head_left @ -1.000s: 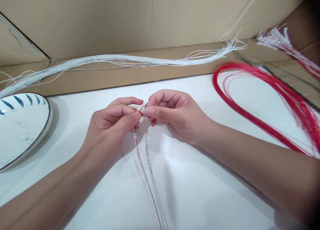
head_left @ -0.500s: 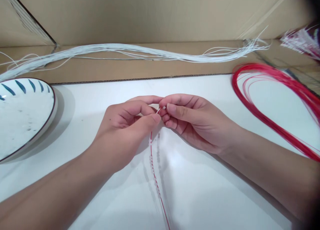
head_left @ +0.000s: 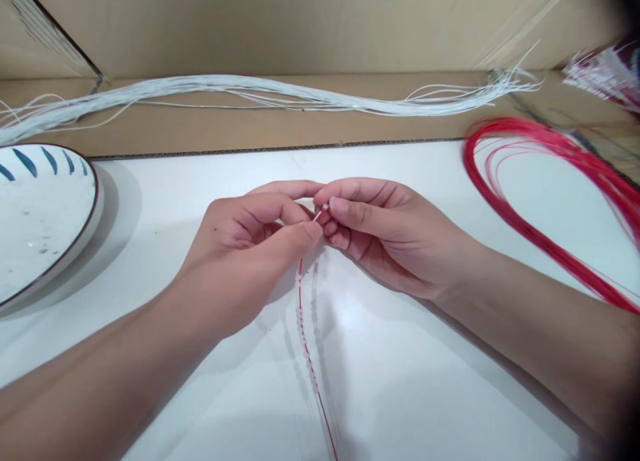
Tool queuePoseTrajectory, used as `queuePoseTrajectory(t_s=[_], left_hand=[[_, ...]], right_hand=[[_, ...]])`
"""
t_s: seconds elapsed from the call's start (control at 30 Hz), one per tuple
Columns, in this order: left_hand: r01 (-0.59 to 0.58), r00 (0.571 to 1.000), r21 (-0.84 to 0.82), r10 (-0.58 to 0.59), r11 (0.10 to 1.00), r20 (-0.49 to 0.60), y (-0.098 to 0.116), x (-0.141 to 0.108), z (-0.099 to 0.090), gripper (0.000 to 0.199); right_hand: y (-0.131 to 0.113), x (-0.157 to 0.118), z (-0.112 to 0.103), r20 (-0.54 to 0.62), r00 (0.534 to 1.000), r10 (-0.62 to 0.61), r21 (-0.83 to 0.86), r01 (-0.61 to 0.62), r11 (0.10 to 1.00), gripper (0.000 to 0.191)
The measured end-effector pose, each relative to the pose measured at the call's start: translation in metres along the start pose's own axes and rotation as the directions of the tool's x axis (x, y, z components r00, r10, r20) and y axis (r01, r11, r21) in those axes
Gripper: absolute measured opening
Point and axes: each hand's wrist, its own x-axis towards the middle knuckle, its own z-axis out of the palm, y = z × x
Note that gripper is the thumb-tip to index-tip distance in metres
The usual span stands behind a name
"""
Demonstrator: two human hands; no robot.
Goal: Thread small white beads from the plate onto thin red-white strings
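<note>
Between thumb and fingers, my left hand (head_left: pixel 260 247) pinches the end of a red cord (head_left: pixel 325 417), whose pale tip pokes out past the thumb. Several small clear or whitish beads (head_left: pixel 301 324) are threaded along the cord, which hangs down toward the front of the white table. A tiny whitish bead (head_left: pixel 325 207) is held at the fingertips of my right hand (head_left: pixel 380 227), with thumb and forefinger closed on it. The cord's tip meets this bead or lies right at it; whether it passes through the hole I cannot tell. The two hands' fingertips touch.
At left stands a white plate (head_left: pixel 45 247) with a dark rim and blue strokes, small bits on it. A bundle of white cords (head_left: pixel 225 84) lies along the cardboard (head_left: pixel 280 131) at the back. Looped red cords (head_left: pixel 520 227) rest at right.
The whole view has shifted slightly, so everything sits a little higher. At the fingertips, the bead shows more clearly against the pale cord tip. Both hands keep their pinches.
</note>
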Motion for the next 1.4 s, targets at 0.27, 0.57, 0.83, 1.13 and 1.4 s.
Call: queuePoseTrajectory(t_s=[0.27, 0.57, 0.83, 1.13, 1.4], left_hand=[[-0.01, 1.0, 0.032, 0.01, 0.999, 0.004, 0.0002, 0.0009, -0.0012, 0.024], [0.01, 0.997, 0.078, -0.004, 0.997, -0.082, 0.0049, -0.0036, 0.0067, 0.026], [-0.037, 0.995, 0.154, 0.05, 0.987, -0.082, 0.0007, -0.002, 0.0015, 0.023], [-0.042, 0.994, 0.156, 0.057, 0.987, -0.092, -0.0002, -0.002, 0.0022, 0.023], [-0.07, 0.994, 0.227, 0.086, 0.971, -0.064, 0.0005, -0.0039, 0.0003, 0.025]], right_hand=[[-0.0004, 0.0001, 0.0012, -0.014, 1.0, -0.02, -0.072, 0.019, 0.997, 0.004], [-0.0002, -0.0013, 0.005, -0.021, 0.998, -0.056, -0.097, 0.054, 0.994, 0.014], [0.0003, -0.0009, 0.0046, 0.003, 0.997, -0.072, -0.111, 0.072, 0.991, 0.016], [-0.0003, -0.0015, 0.0023, 0.023, 0.999, -0.046, -0.112, 0.049, 0.992, 0.013], [0.0009, -0.0009, 0.0035, 0.043, 0.998, -0.044, -0.103, 0.049, 0.993, 0.014]])
